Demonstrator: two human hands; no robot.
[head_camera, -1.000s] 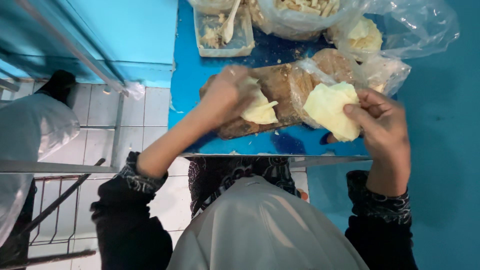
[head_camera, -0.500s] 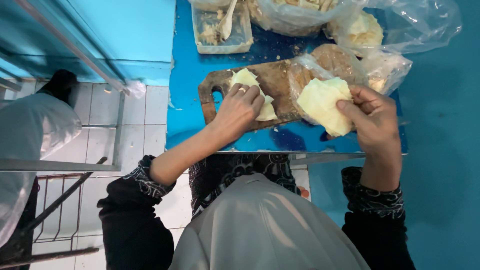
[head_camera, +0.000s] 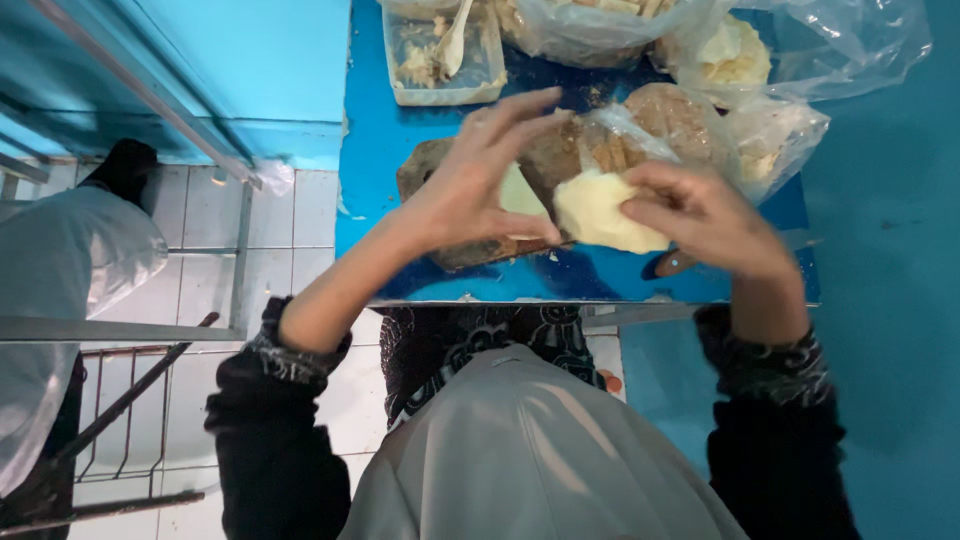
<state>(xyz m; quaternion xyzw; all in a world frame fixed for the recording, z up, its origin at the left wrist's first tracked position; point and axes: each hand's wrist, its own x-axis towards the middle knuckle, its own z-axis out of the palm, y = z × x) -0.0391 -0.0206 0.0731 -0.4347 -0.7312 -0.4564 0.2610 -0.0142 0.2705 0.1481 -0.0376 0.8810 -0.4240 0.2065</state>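
Note:
My right hand (head_camera: 706, 218) grips a pale yellow lump of dough (head_camera: 598, 212) above the front of a blue table (head_camera: 400, 150). My left hand (head_camera: 478, 178) hovers just left of the lump with its fingers spread, holding nothing. Under both hands lies a brown wooden cutting board (head_camera: 440, 165). A smaller pale piece of dough (head_camera: 520, 190) rests on the board behind my left hand.
A clear plastic tub (head_camera: 440, 90) with a spoon stands at the back of the table. Clear plastic bags (head_camera: 800, 60) holding pale and brown food lie at the back right. A person in white (head_camera: 60, 260) stands at far left beside metal rails (head_camera: 130, 330).
My left hand has lifted off the board and moved right toward the lump. My right hand has brought the lump left and turned over it.

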